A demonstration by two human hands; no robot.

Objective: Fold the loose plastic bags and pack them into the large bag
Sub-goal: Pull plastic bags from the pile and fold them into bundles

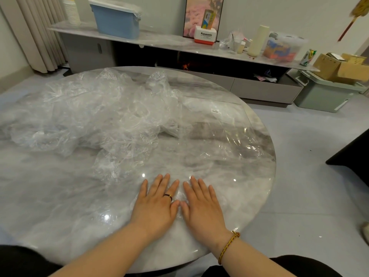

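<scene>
A heap of crumpled clear plastic bags [93,116] covers the left and far part of the round marble table [40,196]. One clear bag [199,156] lies spread flat across the table's right side; a small white barcode label [215,111] shows near its far end. My left hand [157,202] and my right hand [201,204] lie side by side, palms down with straight fingers, pressing the near end of this flat bag onto the table. The thumbs nearly touch. Which bag is the large one I cannot tell.
The table's right edge [273,166] curves close to my right hand. Beyond the table runs a low cabinet [259,88] with a blue bin [117,19], a Panasonic box [205,36] and jars. A green crate [323,94] with cardboard boxes stands at the right.
</scene>
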